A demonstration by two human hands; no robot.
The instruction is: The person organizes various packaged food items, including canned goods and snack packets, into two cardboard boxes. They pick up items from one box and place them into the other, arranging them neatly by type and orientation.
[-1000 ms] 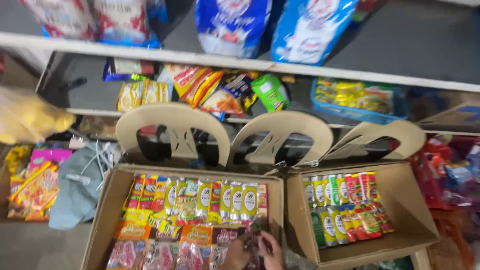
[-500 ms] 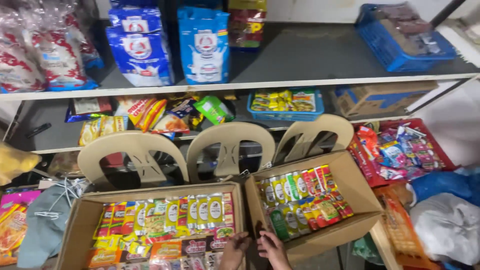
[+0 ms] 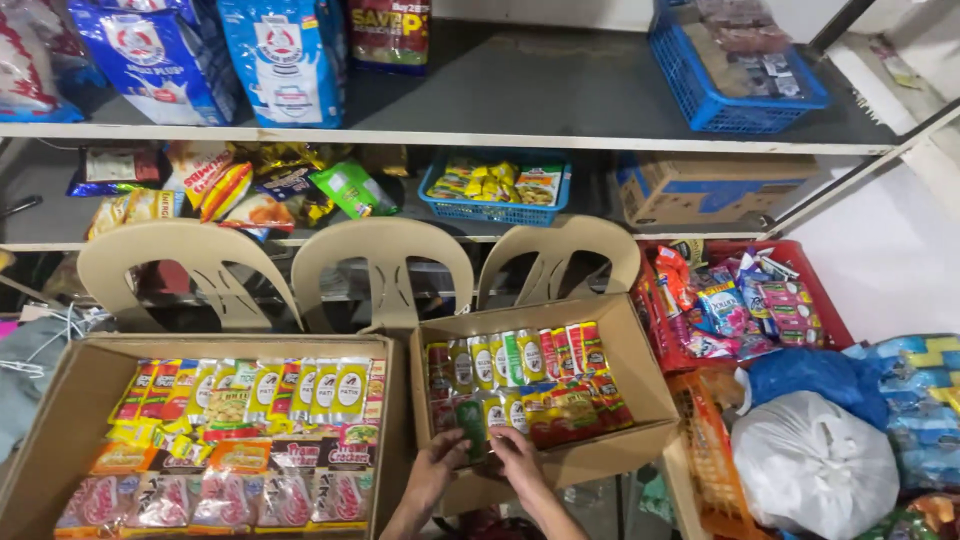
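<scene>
We are reaching both hands into the smaller cardboard box (image 3: 640, 380). Our left hand (image 3: 440, 462) and right hand (image 3: 518, 455) are pinching a green sachet (image 3: 470, 420) standing between them at the box's front edge. Rows of sachets (image 3: 530, 380) are standing just beyond our fingers.
</scene>
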